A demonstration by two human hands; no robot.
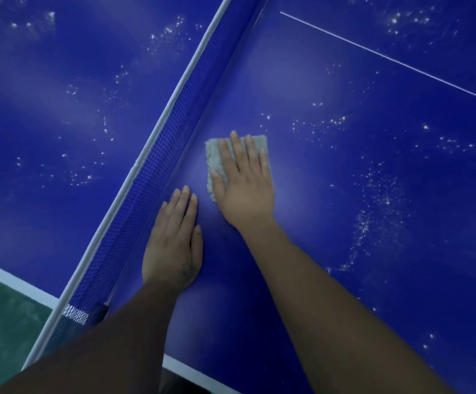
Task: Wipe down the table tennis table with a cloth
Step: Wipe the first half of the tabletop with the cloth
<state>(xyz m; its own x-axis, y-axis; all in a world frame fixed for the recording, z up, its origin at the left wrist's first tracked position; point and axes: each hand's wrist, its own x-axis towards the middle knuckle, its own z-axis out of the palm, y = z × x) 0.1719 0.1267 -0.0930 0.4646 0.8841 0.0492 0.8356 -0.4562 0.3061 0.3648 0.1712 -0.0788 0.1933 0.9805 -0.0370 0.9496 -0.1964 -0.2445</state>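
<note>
A: First entry, the carrier?
B: Table tennis surface [344, 237], blue, crossed by a net [157, 155] with a white top band. A thin white line [387, 58] runs across the half right of the net. A white border [191, 368] marks the near edge.

A: The cloth?
B: One cloth [214, 157], pale grey, nubbly and roughly rectangular. It lies flat on the half right of the net, close beside the net and in from the near edge.

A: Right hand?
B: Right hand [245, 191], palm down on the cloth, covers most of it. Its fingers [249, 155] are straight, slightly spread and pressing flat. The thumb lies along the cloth's net-side edge.

A: Left hand?
B: Left hand [174, 243], palm down on the bare surface, lies between the net and the right hand, nearer the near edge. Its fingers [184, 200] are straight and held together. It holds nothing and is apart from the cloth.

A: Other entries?
B: White specks [379, 200], scattered in patches on both halves. Green floor [0, 322] shows beyond the near edge, left of the net.
</note>
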